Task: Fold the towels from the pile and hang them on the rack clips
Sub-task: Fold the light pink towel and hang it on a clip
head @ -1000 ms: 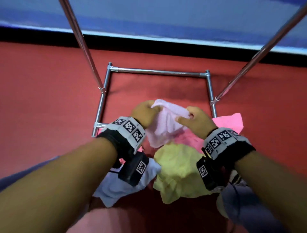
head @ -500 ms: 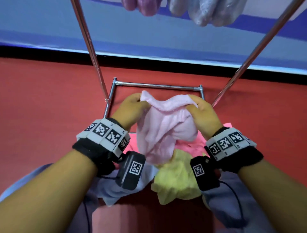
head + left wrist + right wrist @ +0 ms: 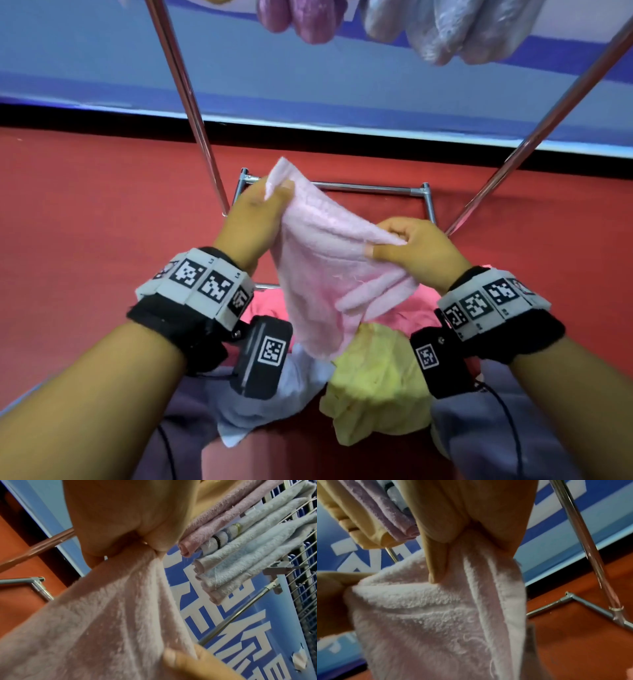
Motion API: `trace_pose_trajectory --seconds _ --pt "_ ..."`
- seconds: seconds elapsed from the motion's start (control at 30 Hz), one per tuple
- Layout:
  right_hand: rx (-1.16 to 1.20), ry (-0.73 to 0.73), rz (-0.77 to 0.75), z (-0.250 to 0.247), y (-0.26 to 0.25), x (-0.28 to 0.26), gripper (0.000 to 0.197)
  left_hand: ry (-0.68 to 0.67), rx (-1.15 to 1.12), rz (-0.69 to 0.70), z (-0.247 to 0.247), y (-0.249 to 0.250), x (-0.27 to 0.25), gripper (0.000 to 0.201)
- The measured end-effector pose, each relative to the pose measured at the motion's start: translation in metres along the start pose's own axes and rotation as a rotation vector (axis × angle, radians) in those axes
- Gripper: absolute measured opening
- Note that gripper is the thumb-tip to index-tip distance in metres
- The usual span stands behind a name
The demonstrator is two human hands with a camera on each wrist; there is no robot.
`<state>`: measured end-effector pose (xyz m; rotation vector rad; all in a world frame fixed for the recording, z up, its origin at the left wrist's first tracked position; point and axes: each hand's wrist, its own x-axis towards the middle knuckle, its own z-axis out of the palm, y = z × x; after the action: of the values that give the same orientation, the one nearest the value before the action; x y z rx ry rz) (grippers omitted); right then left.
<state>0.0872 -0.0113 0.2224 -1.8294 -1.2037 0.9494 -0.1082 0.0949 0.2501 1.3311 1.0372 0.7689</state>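
The pale pink towel hung between both hands above the pile, its top edge sloping from the higher left hand down to the right hand. The fingers of each hand were clamped on a corner. No container was present: the yellow towel and others lay loose beneath. Folded towels already hung on the rack above.

Pink towel pinched in left hand fingers
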Motion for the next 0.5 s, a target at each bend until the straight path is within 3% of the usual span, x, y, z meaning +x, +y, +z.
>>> trace_pose_trajectory --seconds 0.1,0.2,0.33,0.5 --pt "-0.16 -0.037 0.073 -0.003 0.015 0.0 0.027 -0.003 -0.002 -0.004 -0.009 0.003 0.003 0.023" --pt "-0.203 0.026 0.121 -0.008 0.026 0.002 0.021 0.078 -0.066 -0.012 -0.014 0.002 0.006 0.019" --pt "-0.126 0.143 0.193 -0.022 0.034 0.003 0.028 0.182 -0.088 -0.002 -0.017 0.002 0.009 0.024" --pt "-0.029 0.204 0.266 -0.043 0.042 0.003 0.013 0.248 -0.077 0.031 -0.024 0.001 0.012 0.02"
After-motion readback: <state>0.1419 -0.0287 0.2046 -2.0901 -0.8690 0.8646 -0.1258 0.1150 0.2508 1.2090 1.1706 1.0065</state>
